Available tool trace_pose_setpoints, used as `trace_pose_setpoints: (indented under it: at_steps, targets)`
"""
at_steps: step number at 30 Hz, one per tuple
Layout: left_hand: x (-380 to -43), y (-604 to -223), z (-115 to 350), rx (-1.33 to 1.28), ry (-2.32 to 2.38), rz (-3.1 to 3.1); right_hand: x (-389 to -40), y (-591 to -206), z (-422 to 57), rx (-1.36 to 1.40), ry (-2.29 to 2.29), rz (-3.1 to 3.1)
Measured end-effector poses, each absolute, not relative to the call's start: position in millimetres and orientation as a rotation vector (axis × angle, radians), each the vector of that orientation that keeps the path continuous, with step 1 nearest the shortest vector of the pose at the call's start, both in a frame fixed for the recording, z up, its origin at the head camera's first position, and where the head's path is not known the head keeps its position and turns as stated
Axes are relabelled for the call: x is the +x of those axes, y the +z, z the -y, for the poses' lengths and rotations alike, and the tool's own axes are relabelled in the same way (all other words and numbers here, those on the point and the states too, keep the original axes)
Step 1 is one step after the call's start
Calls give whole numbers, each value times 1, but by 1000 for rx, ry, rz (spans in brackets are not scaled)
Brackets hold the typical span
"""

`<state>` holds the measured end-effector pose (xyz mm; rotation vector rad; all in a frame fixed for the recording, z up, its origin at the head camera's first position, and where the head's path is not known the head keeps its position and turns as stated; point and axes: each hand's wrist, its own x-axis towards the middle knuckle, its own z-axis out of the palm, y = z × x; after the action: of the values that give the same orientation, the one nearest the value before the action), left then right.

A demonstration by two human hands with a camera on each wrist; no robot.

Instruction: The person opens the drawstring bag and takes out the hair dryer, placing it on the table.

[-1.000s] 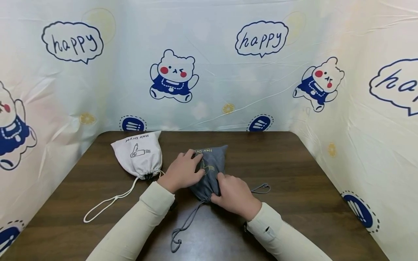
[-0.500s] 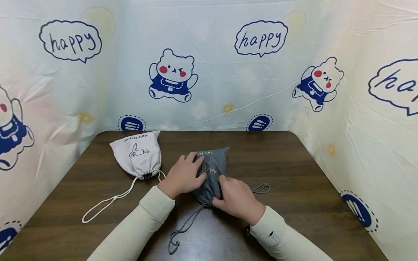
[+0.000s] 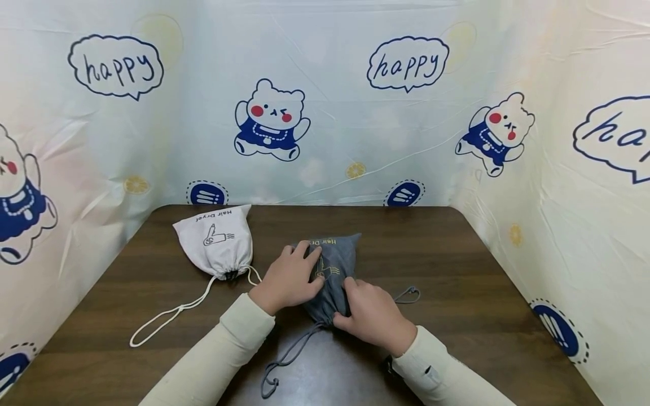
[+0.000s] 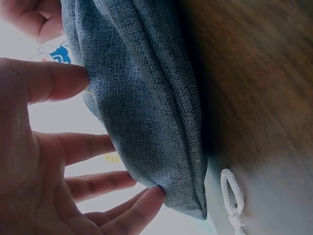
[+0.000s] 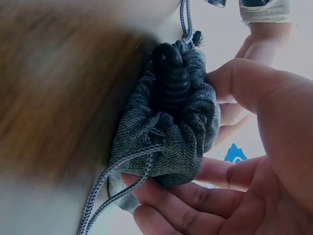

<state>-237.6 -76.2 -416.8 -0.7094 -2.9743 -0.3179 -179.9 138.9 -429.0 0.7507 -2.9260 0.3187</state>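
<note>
A grey drawstring bag point(image 3: 341, 256) with yellow "Hair Dryer" lettering lies on the brown table point(image 3: 457, 327), mouth end toward me. My left hand point(image 3: 290, 277) lies over its left side, fingers spread and thumb apart; in the left wrist view the fingertips touch the grey cloth point(image 4: 132, 98). At the right of the mouth my right hand point(image 3: 376, 313) grips the bag, thumb on the upper side and fingers curled beneath. The right wrist view looks into the gathered opening, where a black ribbed cord end point(image 5: 173, 81) shows. Most of the contents stay hidden.
To the left, a white drawstring bag point(image 3: 223, 248) printed "Hair Dryer" lies with its white cord point(image 3: 170, 316) trailing toward me. Grey cord loops point(image 3: 284, 363) reach out on both sides of the grey bag. Patterned cloth point(image 3: 335, 113) walls surround the table.
The grey bag and both hands have shifted slightly toward me and to the right. The white bag stays where it was.
</note>
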Motion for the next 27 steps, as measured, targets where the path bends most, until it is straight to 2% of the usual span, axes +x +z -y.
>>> trace_pose_setpoints:
  at_steps: [27]
  targets:
    - [-228, -411, 71, -743, -288, 2990, -170, -424, -142, 777, 319, 2931]
